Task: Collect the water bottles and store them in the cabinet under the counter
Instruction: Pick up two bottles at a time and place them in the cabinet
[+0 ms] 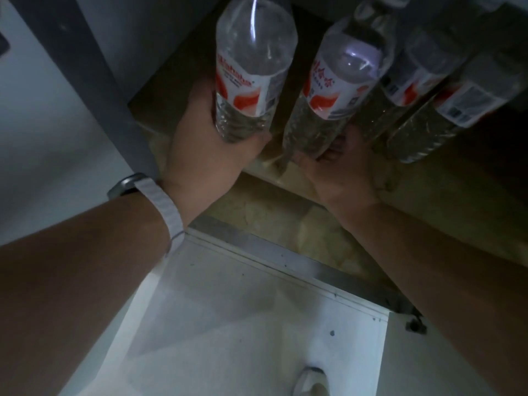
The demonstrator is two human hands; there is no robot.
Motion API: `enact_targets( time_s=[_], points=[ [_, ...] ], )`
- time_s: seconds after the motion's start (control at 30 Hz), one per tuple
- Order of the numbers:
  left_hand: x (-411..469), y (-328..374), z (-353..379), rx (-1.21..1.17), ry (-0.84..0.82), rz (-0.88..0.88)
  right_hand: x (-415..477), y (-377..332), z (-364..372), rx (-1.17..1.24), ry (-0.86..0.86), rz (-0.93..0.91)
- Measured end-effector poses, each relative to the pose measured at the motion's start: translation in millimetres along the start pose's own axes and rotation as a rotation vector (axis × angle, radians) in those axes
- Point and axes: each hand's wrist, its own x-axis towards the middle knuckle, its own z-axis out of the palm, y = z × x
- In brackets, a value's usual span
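Observation:
My left hand (205,144) grips the base of a clear water bottle (251,61) with a red and white label, held inside the dark cabinet opening. My right hand (340,167) is closed around the bottom of a second labelled bottle (340,81) just to its right. Two more water bottles (411,75) (463,110) stand side by side further right on the cabinet floor (257,207), touching each other. All bottle tops point away from me, and some caps are cut off at the frame's top edge.
A grey cabinet frame post (94,67) runs along the left of the opening. The open white cabinet door (243,315) lies below my arms, with a hinge (415,324) at its right. A shoe (311,381) shows at the bottom. A white watch band (168,204) circles my left wrist.

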Motion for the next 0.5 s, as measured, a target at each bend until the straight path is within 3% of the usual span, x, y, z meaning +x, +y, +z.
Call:
enact_targets(
  time_s=[0.17,0.5],
  points=[
    [0,-24,1,-0.007,-0.045,-0.007,8,5,8,-0.146,0.059,-0.018],
    [20,-37,6,0.153,-0.016,0.212,31,-6,16,-0.348,0.108,-0.216]
  ],
)
